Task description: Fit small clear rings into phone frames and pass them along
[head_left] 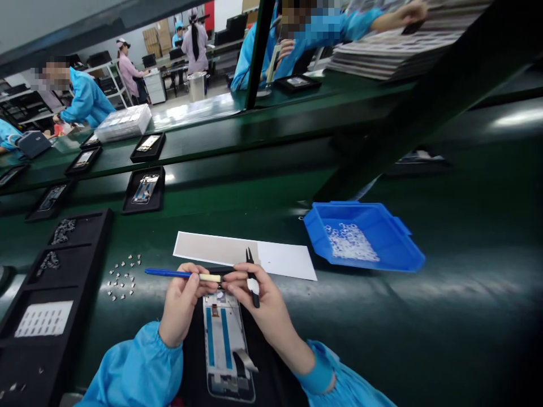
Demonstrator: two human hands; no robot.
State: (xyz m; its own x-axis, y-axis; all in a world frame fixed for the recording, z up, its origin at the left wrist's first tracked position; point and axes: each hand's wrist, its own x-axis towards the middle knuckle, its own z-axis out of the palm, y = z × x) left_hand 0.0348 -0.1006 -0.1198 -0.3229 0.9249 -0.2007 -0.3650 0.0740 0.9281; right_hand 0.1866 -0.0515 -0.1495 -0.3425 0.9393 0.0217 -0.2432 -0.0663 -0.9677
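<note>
My left hand (179, 308) is closed round a pen-like tool (166, 273) with a blue end and a pale yellow section, held level. In my right hand (268, 308) are black tweezers (249, 258), tips pointing away from me, with a white patch on them. The right thumb and fingertips also meet the tool's dark tip end; whether a small part is pinched there I cannot tell. Just below both hands lies an opened phone body (218, 330) with two blue strips and a loose flex cable (246, 360), on a black tray (265, 367).
A blue bin (394, 249) of small white rings stands right. A white-and-beige card (288, 261) lies ahead. Small metal parts (123, 278) are scattered left, beside a black compartment tray (87, 271). Phone trays (159, 195) stand farther off; co-workers (85, 99) work beyond.
</note>
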